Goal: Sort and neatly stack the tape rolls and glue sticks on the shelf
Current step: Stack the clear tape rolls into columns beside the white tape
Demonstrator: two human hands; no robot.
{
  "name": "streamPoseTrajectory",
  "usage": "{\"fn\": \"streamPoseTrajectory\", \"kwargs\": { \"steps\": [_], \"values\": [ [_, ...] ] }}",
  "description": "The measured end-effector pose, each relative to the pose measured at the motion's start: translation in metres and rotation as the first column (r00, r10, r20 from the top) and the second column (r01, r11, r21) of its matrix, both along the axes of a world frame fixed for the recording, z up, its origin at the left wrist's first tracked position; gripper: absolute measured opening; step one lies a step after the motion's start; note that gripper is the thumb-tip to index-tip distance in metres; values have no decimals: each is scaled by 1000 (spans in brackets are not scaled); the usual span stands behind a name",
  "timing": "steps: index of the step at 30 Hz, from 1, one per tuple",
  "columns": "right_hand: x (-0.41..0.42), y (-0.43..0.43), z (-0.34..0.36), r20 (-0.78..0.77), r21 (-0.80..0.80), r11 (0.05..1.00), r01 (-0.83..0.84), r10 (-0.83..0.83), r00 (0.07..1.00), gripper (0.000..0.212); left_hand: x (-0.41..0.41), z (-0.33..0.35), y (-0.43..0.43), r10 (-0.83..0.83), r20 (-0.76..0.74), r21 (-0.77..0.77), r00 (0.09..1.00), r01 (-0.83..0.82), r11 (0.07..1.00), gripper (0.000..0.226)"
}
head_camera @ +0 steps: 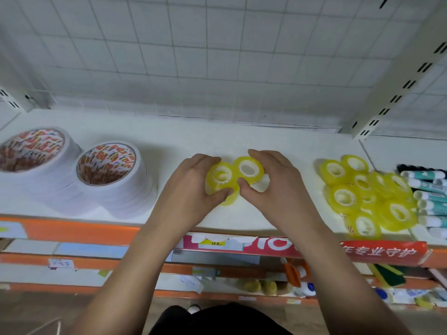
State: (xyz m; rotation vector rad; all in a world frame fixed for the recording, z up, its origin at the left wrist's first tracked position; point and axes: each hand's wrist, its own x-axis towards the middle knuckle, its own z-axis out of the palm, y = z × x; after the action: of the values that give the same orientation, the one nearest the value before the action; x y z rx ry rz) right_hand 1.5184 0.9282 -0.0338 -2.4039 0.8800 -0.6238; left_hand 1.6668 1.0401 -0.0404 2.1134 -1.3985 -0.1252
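Two stacks of small yellow tape rolls stand side by side in the middle of the white shelf (193, 136). My left hand (191, 182) grips the left yellow stack (219, 176), thumb in front and fingers behind. My right hand (273, 180) grips the right yellow stack (249, 169) the same way. A loose heap of several more yellow rolls (362, 197) lies to the right. Beyond it, at the far right, lie glue sticks (428, 189) with teal bodies and white caps. Two tall stacks of wide white tape (116, 187) stand at the left.
A white wire-grid back panel (217, 56) rises behind the shelf, and a slotted upright (396, 93) stands at the right. The front edge carries an orange price strip (72, 229). Lower shelves (242, 284) hold assorted goods.
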Motion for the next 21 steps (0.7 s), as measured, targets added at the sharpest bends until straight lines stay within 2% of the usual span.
{"fn": "streamPoseTrajectory", "kwargs": {
  "steps": [7, 13, 21],
  "values": [
    [10, 7, 1, -9, -1, 1000, 10, -10, 1000, 57, 2, -7, -5, -57, -94, -17, 994, 55, 998, 64],
    [20, 13, 1, -43, 20, 999, -26, 27, 999, 60, 4, -11, 2, -63, -203, -43, 977, 55, 998, 79],
    [21, 17, -5, -39, 87, 993, -82, 86, 996, 70, 2, -16, 12, -4, -200, -45, 980, -5, 999, 55]
  ]
}}
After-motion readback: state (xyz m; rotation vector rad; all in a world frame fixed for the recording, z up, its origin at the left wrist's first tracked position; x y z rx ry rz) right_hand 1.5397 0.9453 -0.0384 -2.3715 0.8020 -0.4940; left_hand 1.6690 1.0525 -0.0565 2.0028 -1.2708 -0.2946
